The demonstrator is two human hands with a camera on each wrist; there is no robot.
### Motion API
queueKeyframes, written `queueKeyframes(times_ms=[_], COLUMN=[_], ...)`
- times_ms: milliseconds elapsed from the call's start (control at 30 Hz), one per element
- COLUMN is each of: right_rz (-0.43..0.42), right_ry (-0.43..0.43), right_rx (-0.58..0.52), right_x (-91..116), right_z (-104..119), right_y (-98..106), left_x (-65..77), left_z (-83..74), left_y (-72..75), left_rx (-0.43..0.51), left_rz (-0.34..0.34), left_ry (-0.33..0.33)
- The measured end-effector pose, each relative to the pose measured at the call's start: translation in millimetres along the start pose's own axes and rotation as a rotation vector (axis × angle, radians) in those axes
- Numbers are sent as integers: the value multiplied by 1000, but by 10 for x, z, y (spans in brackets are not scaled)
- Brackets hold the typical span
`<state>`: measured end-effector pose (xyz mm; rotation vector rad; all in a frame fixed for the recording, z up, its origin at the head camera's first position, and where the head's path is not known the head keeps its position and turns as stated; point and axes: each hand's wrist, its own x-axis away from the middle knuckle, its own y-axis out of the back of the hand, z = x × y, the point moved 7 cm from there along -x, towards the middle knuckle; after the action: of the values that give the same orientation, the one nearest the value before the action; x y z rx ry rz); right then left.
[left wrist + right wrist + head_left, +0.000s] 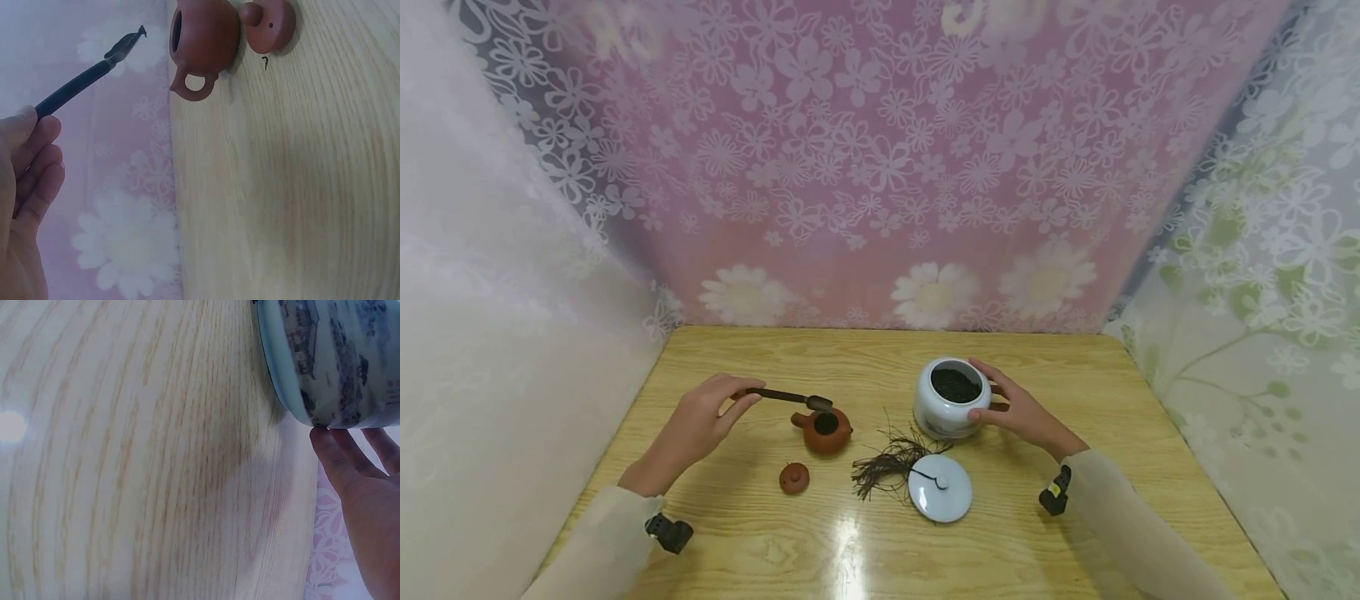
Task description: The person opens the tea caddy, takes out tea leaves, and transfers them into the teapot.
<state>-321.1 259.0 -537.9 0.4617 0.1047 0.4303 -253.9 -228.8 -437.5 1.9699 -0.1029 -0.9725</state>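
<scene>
Tabletop (pixel 737 533): pale wood grain. Directly on it: a brown teapot (pixel 831 442), right of the left hand (pixel 694 421); a clay lid (pixel 794 478), nearer the person, a dark fragment (pixel 265 62) beside it; a tuft of dark strands (pixel 883 471) between the hands; a white lid (pixel 936 502), inward of the right hand (pixel 1022 412); a white jar (pixel 934 412) in that hand's grip.

left hand (pixel 700 418) raised, fingers (pixel 47 130) pinching, right hand (pixel 1021 410) curved

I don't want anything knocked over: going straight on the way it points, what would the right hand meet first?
The white jar; the right hand appears to be touching its side, so going straight on would probably push it.
</scene>
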Motion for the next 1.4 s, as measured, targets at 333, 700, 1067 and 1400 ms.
queueKeyframes(times_ms=[333, 700, 1067, 1400], right_rz=[-7, -7, -4, -7], right_ry=[-19, -11, -16, -13], right_rx=[-1, -5, -15, -18], right_x=[13, 7, 14, 8], right_z=[-2, 14, 13, -9], right_y=[-1, 2, -4, -1], left_x=[275, 595, 599, 626], left_z=[340, 654, 1003, 1227], left_y=[-130, -493, -479, -529], left_rx=[191, 574, 674, 699], left_rz=[51, 74, -78, -147], left_ry=[395, 763, 923, 976])
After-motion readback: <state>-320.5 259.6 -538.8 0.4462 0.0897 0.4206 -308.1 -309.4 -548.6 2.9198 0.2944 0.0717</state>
